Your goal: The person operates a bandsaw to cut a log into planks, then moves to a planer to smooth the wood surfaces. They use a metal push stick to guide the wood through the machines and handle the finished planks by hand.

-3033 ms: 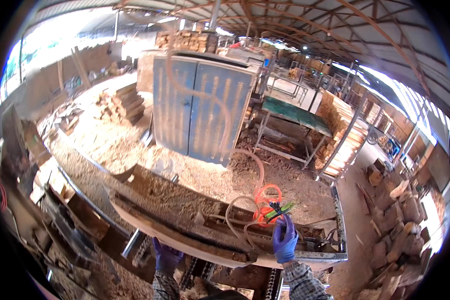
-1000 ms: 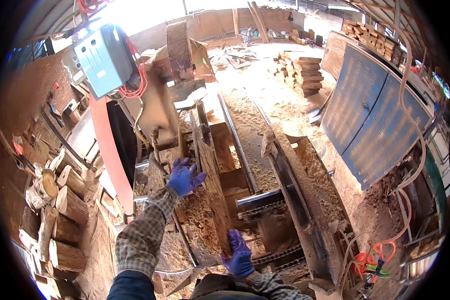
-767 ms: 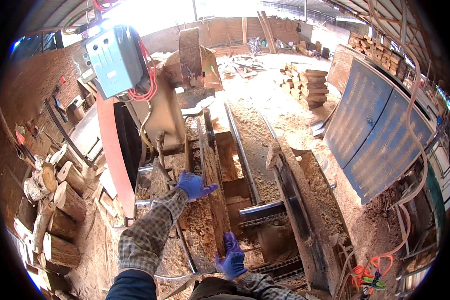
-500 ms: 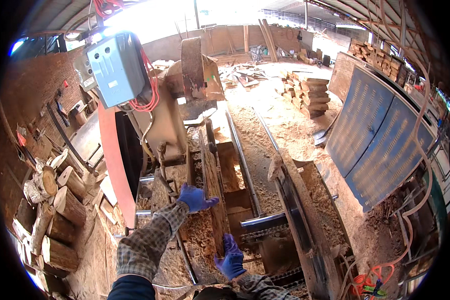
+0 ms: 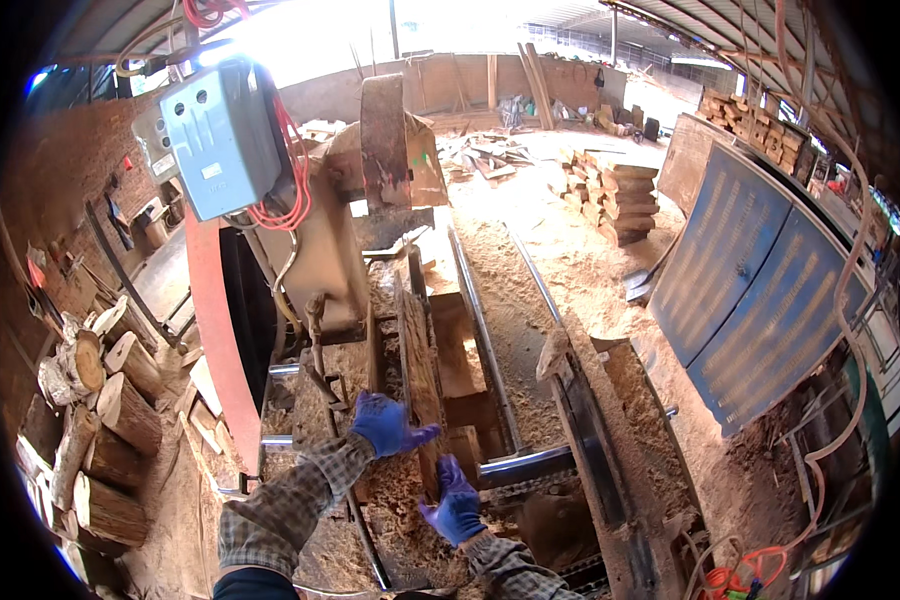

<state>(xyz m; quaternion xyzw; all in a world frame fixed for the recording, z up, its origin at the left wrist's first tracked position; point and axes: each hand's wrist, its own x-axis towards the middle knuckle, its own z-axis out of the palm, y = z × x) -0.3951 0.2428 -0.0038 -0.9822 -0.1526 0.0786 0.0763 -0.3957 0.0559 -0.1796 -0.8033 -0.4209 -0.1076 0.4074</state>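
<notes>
A long, rough wooden plank lies lengthwise on the sawdust-covered machine bed in front of me. My left hand, in a blue glove, is at the plank's left side, thumb stretched across its top and fingers apart. Around the near end of the plank, my right hand, in a blue-purple glove, has its fingers on the right side and its thumb on the left. Close by my left hand rises a rusty metal lever. The plank's underside is hidden.
A saw machine with a blue-grey control box and red curved guard stands left. Steel rails run forward. Cut logs are piled left, stacked timber stands ahead, and a blue panel leans right.
My right hand has moved slightly forward along the plank's near end. My left hand has shifted a little nearer to me, so the hands are closer together. The view has turned slightly.
</notes>
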